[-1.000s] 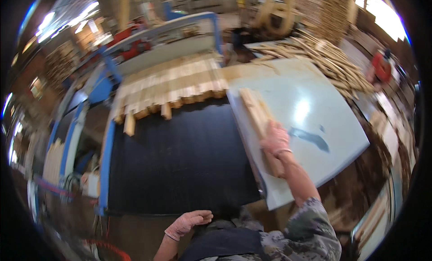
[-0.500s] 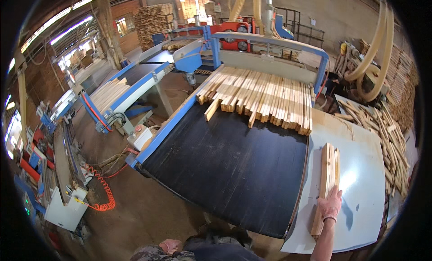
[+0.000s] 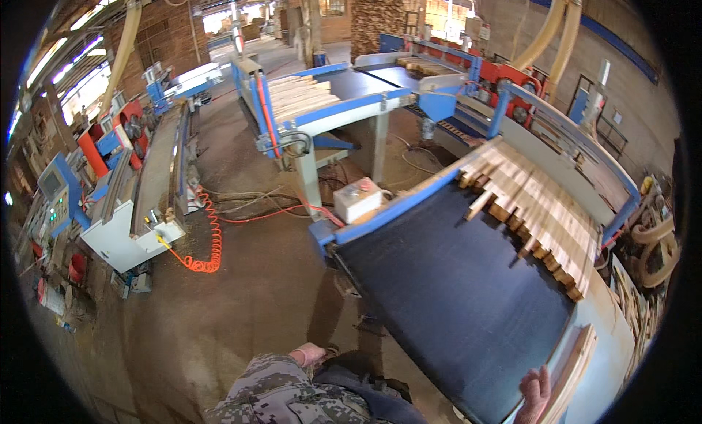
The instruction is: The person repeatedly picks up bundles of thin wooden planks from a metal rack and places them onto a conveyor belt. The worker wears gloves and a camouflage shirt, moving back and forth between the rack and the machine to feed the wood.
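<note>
My right hand (image 3: 535,393), in a pinkish work glove, is at the lower right beside a few wooden strips (image 3: 574,376). Its fingers point upward and hold nothing that I can see. Those strips lie side by side on a pale sheet-topped table (image 3: 610,329) along the belt's right edge. My left hand (image 3: 310,353), gloved too, is low in front of my body by my camouflage sleeve; its fingers are too small to read. Across the far end of the black conveyor belt (image 3: 461,299) lies a row of wooden strips (image 3: 541,212), two jutting toward me.
A blue frame (image 3: 570,131) spans the belt's far end. A white control box (image 3: 358,199) stands at its left side. Another conveyor carries strips (image 3: 300,95). At left are a machine bed (image 3: 157,175) and an orange coiled hose (image 3: 214,237). Scrap wood (image 3: 629,310) is piled at right.
My view has swung left, so the belt and tables appear farther right. My right hand has lifted from the strips on the pale table. The left hand stays low by my body.
</note>
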